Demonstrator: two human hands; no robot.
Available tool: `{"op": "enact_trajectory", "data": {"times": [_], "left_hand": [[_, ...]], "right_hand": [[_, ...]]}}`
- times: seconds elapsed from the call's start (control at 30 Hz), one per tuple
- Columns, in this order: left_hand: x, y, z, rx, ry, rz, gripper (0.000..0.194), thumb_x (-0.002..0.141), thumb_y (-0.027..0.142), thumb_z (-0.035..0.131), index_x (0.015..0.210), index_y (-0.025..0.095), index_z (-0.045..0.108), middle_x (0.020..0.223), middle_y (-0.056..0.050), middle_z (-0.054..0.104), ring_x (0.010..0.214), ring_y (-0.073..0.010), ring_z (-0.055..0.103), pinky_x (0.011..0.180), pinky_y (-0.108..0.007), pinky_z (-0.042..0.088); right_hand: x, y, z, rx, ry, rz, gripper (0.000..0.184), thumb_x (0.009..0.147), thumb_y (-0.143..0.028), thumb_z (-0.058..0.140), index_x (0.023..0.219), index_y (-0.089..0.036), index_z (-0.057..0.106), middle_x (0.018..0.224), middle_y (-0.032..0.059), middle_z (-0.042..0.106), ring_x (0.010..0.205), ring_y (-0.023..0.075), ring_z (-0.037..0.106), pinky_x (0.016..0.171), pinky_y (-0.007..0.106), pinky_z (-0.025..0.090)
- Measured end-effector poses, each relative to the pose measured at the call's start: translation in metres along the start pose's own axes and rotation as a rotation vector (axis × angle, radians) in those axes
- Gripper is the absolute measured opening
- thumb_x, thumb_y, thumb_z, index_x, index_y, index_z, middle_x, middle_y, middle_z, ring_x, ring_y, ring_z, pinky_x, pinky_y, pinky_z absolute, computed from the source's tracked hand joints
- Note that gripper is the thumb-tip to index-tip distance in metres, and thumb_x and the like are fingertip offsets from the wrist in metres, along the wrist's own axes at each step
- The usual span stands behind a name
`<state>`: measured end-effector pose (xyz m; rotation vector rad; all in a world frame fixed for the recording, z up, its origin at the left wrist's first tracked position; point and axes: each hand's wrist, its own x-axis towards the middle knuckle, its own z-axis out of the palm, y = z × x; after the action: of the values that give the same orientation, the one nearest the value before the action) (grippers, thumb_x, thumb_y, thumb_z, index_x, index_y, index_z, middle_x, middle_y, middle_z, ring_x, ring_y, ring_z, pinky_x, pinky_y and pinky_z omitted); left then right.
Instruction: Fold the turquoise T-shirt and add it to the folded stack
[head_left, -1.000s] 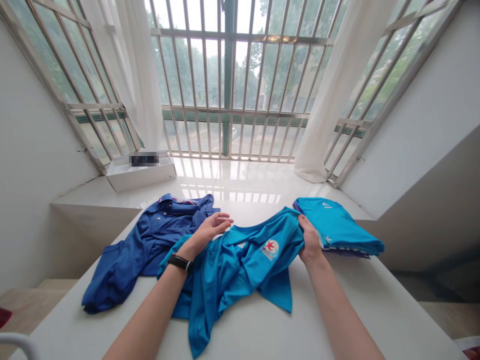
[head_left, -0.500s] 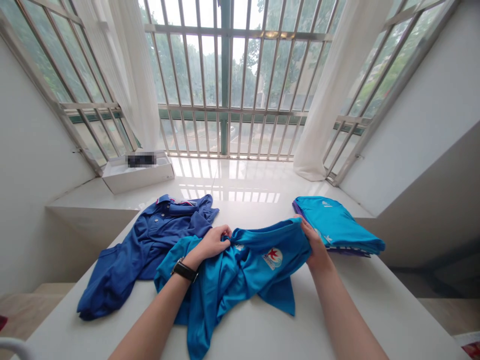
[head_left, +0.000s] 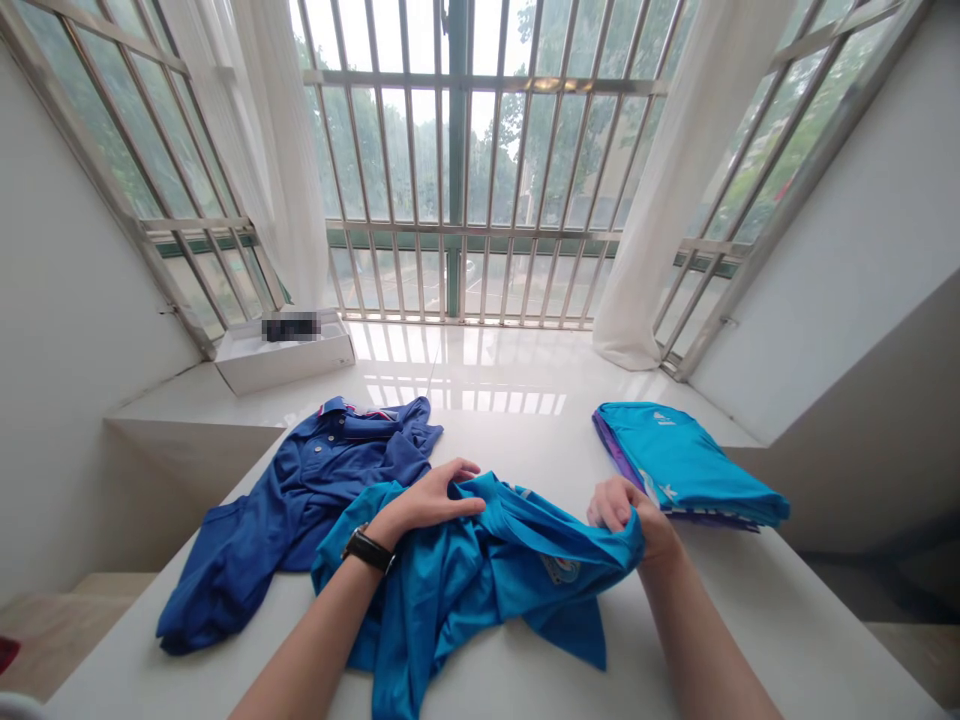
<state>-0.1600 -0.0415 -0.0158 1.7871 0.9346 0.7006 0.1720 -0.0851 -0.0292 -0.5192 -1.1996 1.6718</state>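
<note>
My left hand (head_left: 424,505) grips the upper edge of a crumpled turquoise shirt (head_left: 442,590), and a black wristwatch (head_left: 366,549) sits on that wrist. My right hand (head_left: 626,510) has a bunched fold of the same shirt, whose printed badge (head_left: 562,570) is half hidden in the folds. To the left, a navy polo shirt (head_left: 300,490) lies spread out and partly under the turquoise cloth. A folded turquoise garment stack (head_left: 682,465) with purple at its edges lies just beyond my right hand.
The clothes lie on a white table (head_left: 757,620) whose edges fall away on both sides. Beyond it is a glossy white window sill (head_left: 480,370) holding a white box (head_left: 285,370). Barred windows and white curtains (head_left: 660,200) rise behind.
Both hands have pulled the turquoise shirt toward me. My right hand has moved down, away from the folded stack, and the badge has rolled into the folds.
</note>
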Motion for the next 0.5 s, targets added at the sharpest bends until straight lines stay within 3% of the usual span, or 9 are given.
{"op": "enact_trajectory", "data": {"times": [0.07, 0.17, 0.27, 0.4, 0.5], "left_hand": [[0.0, 0.002, 0.002, 0.028, -0.061, 0.014, 0.047, 0.072, 0.044, 0.079, 0.11, 0.019, 0.068, 0.105, -0.007, 0.071, 0.102, -0.0247, 0.064, 0.088, -0.031, 0.049], [0.0, 0.009, 0.001, -0.075, -0.039, -0.004, 0.036, 0.077, 0.047, 0.074, 0.093, 0.016, 0.073, 0.09, -0.007, 0.072, 0.088, -0.0226, 0.066, 0.082, -0.032, 0.051], [-0.004, 0.019, -0.007, -0.275, -0.073, 0.01, 0.034, 0.077, 0.048, 0.074, 0.085, 0.015, 0.074, 0.096, -0.01, 0.072, 0.093, -0.0246, 0.065, 0.087, -0.035, 0.05], [-0.019, 0.025, -0.019, -0.484, -0.289, -0.009, 0.037, 0.066, 0.05, 0.083, 0.07, 0.016, 0.07, 0.099, -0.013, 0.072, 0.095, -0.0277, 0.065, 0.092, -0.04, 0.047], [-0.024, 0.023, -0.02, -0.556, -0.263, -0.091, 0.044, 0.061, 0.054, 0.085, 0.073, 0.016, 0.068, 0.086, -0.01, 0.071, 0.084, -0.0253, 0.065, 0.082, -0.037, 0.05]], "right_hand": [[-0.001, 0.001, -0.001, 0.006, -0.038, -0.018, 0.055, 0.065, -0.045, 0.085, 0.049, -0.021, 0.038, 0.041, -0.0056, 0.045, 0.04, 0.0087, 0.041, 0.045, 0.022, 0.035], [-0.002, 0.001, -0.003, 0.007, -0.048, -0.036, 0.054, 0.064, -0.048, 0.085, 0.046, -0.022, 0.042, 0.037, -0.0057, 0.042, 0.038, 0.0087, 0.037, 0.045, 0.022, 0.033], [-0.003, 0.0, -0.005, -0.008, 0.025, -0.002, 0.052, 0.063, -0.053, 0.083, 0.043, -0.023, 0.046, 0.034, -0.0049, 0.041, 0.038, 0.0086, 0.033, 0.045, 0.023, 0.031], [-0.004, -0.005, 0.0, -0.094, 0.108, 0.086, 0.071, 0.049, -0.069, 0.082, 0.033, -0.023, 0.031, 0.025, -0.0051, 0.029, 0.033, 0.006, 0.024, 0.041, 0.023, 0.028], [-0.003, -0.014, 0.012, -0.1, 0.222, 0.068, 0.07, 0.042, -0.07, 0.084, 0.037, -0.024, 0.032, 0.029, -0.0072, 0.029, 0.032, 0.006, 0.026, 0.038, 0.023, 0.029]]}}
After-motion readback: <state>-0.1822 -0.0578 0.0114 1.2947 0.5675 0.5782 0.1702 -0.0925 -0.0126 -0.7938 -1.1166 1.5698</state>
